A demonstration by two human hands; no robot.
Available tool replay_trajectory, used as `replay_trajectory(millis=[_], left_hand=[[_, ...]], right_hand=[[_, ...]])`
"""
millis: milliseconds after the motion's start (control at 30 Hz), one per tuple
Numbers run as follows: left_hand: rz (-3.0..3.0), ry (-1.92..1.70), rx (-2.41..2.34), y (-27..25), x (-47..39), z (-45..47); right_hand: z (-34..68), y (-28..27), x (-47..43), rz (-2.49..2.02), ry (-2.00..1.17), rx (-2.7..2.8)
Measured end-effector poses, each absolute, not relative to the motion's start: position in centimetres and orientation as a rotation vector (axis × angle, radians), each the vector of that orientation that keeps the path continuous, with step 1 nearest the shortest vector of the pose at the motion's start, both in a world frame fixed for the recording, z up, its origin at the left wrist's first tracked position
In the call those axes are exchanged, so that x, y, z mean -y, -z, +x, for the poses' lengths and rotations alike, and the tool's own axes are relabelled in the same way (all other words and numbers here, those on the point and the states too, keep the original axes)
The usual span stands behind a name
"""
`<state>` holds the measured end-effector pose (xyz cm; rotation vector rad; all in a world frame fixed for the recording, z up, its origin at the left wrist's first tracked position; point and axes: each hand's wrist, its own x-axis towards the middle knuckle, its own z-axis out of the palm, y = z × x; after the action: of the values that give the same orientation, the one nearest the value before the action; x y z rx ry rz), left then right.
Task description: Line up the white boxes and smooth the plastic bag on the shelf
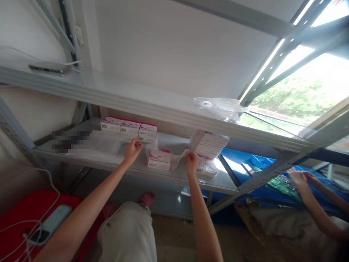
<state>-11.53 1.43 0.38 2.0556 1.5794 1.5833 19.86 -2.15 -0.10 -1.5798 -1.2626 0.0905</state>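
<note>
A pink-and-white box (159, 162) sits inside a clear plastic bag (176, 159) near the front of the lower shelf. My right hand (192, 163) pinches the bag's right end and pulls it out to the side. To the left of the box, my left hand (133, 151) is closed in a pinch at the bag's thin left end; the film between its fingers is faint. Behind my left hand, three similar boxes (130, 127) stand in a row. Beyond my right hand lies a bagged stack of white boxes (209, 143).
Flat plastic bags (95, 145) lie on the left of the lower shelf (131, 168). The upper shelf (131, 89) overhangs it, bearing a crumpled bag (218, 105). A power bank (51, 225) with cables rests on a red surface. Another person's hands (300, 178) work at right.
</note>
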Motion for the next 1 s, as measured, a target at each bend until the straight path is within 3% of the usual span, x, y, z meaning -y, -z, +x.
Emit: replay_trajectory(millis=[67, 133, 300, 500, 667, 1000], left_hand=[[2.066, -1.842, -1.638, -0.4, -0.8, -11.4], [2.372, -1.835, -1.509, -1.1, -0.3, -10.0], [3.169, -0.787, -0.935, -4.1, 0.1, -5.9], [3.44, -0.55, -0.859, -4.1, 1.3, -7.6], [3.289, -0.533, -0.683, -1.8, 3.2, -9.8], [2.642, -0.438, -1.396, 0.6, 2.5, -10.5]], right_hand=[[19.2, -0.2, 3.0, -1.532, 0.1, 1.123], [17.3, -1.1, 3.8, -1.459, 0.267, 1.244], [13.0, -3.2, 4.1, -1.376, 0.425, 2.173], [14.7, -2.7, 5.2, -1.507, 0.524, 2.415], [15.7, -1.6, 8.4, -1.392, 0.406, 2.461], [16.4, 0.5, 7.2, -1.944, -0.148, 2.045]])
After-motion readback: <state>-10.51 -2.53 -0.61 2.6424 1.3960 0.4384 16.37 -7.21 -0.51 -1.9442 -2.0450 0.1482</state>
